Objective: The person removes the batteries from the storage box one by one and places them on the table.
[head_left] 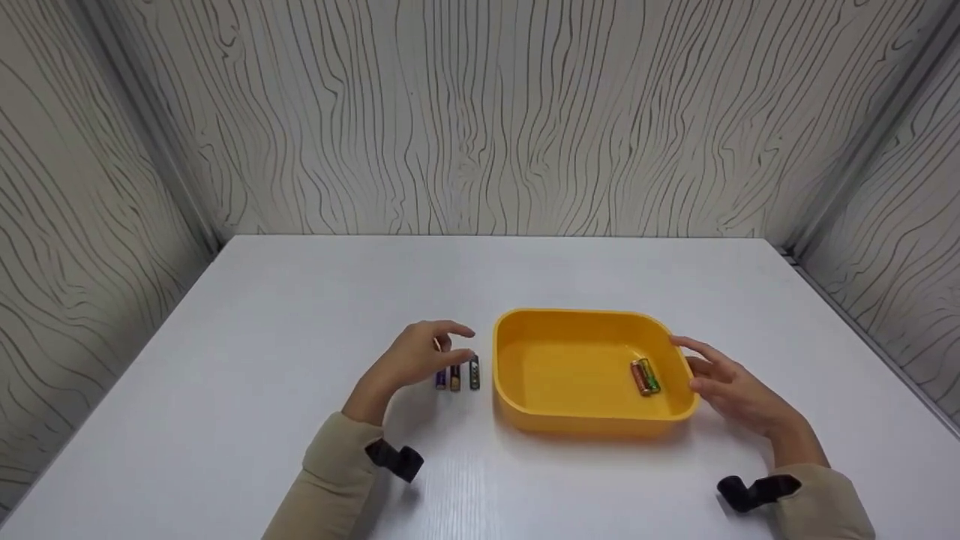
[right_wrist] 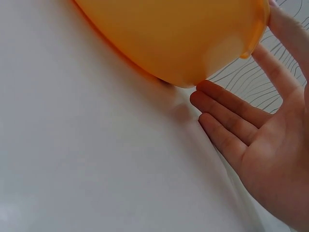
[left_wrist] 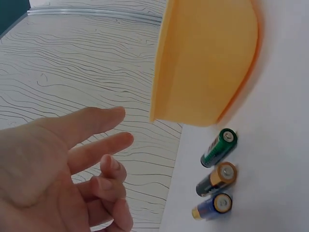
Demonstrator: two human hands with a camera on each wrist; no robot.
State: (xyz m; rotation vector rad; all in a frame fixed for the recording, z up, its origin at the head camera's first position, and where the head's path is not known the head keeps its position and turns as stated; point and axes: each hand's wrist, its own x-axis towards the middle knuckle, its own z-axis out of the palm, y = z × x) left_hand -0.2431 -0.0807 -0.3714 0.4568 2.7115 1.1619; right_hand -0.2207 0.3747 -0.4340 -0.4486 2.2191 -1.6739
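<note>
My left hand (head_left: 420, 352) hovers just above three batteries, thumb and forefinger apart, with nothing between them. These are a green battery (left_wrist: 219, 147), a black and copper battery (left_wrist: 217, 179) and a blue battery (left_wrist: 212, 206), lined up side by side left of a yellow plastic bin (head_left: 570, 426). Inside the bin, toward its right end, a red battery (head_left: 640, 377) lies against a green-yellow battery (head_left: 650, 375). At the bin's right end, my right hand (head_left: 739, 394) touches the rim and outer wall with extended fingers (right_wrist: 231, 116).
The white table (head_left: 337, 277) runs back to a wood-grain patterned panel (head_left: 480, 120). Similar panels stand at the left and right. A black camera mount (head_left: 394, 459) sits on the left sleeve and another mount (head_left: 757, 491) on the right sleeve.
</note>
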